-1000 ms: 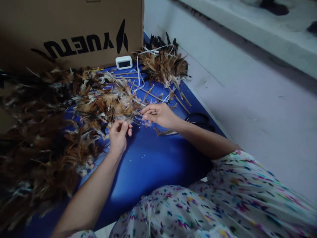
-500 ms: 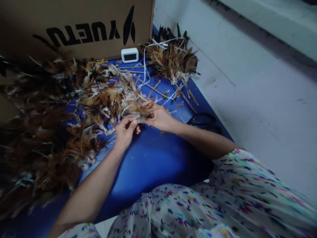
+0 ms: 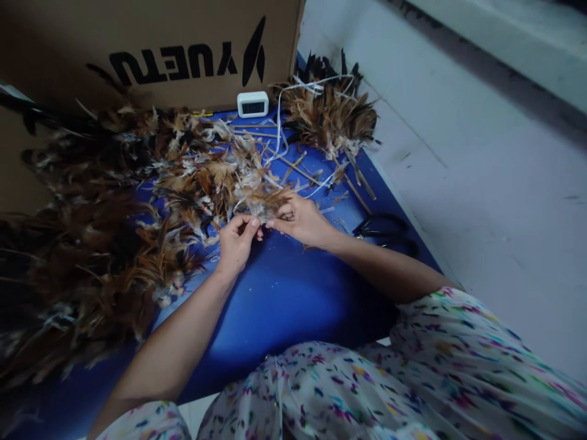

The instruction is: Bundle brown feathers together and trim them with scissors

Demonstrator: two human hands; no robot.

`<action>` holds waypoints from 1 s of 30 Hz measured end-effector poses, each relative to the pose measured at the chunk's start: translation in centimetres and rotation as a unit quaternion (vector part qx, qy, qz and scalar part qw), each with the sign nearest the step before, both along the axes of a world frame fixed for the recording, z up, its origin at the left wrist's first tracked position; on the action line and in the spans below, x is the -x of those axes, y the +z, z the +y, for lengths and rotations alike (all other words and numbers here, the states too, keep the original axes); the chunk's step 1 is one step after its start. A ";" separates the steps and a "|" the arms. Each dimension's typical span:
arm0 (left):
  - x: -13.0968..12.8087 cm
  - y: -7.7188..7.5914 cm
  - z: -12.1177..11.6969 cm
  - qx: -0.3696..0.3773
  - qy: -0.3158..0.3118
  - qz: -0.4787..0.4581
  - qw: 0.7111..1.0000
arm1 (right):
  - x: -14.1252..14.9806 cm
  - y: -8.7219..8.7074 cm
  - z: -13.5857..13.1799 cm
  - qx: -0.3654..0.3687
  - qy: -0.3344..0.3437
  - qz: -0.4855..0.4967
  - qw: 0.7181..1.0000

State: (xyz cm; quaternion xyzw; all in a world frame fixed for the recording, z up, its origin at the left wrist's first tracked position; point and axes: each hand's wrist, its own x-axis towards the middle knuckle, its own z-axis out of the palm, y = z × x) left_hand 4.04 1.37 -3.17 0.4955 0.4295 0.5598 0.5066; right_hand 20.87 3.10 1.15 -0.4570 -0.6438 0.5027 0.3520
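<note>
Feathers, a small brown-and-white bunch [image 3: 263,203], sit pinched between both hands above the blue mat [image 3: 275,293]. The left hand [image 3: 237,241] has its fingers [image 3: 247,226] curled narrow on the near, pale end of the bunch, thumb against forefinger. The right hand [image 3: 300,220] meets it from the other side, its fingers [image 3: 277,223] closed on the same bunch, so the two sets of fingertips nearly touch. The bunch lies at the near edge of a loose heap of feathers [image 3: 202,177] spread across the mat. To the left of that heap lies a darker, thicker mass of brown and black plumage [image 3: 77,256], blurred at the frame's edge. Thin sticks [image 3: 293,165] and white plastic strips [image 3: 279,131] are scattered beyond the hands. Farther back on the right is a tied feather bundle [image 3: 330,116], near the mat's edge. A small white clock [image 3: 252,104] stands against a cardboard box [image 3: 151,49]. Black scissors [image 3: 385,229] lie just beside the right forearm. A floral garment [image 3: 389,379] covers the person's lap, and pale floor [image 3: 481,183] runs along the right
</note>
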 end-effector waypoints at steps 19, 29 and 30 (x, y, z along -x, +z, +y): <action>0.1 0.3 -0.1 -0.102 0.032 0.168 0.980 | -0.3 4.8 -5.4 -0.293 0.039 -0.518 0.803; -0.6 0.8 -0.9 -0.278 -0.055 0.227 0.932 | 1.0 9.4 -1.0 -0.314 0.188 -0.530 0.765; -0.6 0.8 -1.0 -0.291 -0.064 0.234 0.925 | 0.9 9.5 -0.2 -0.304 0.200 -0.515 0.776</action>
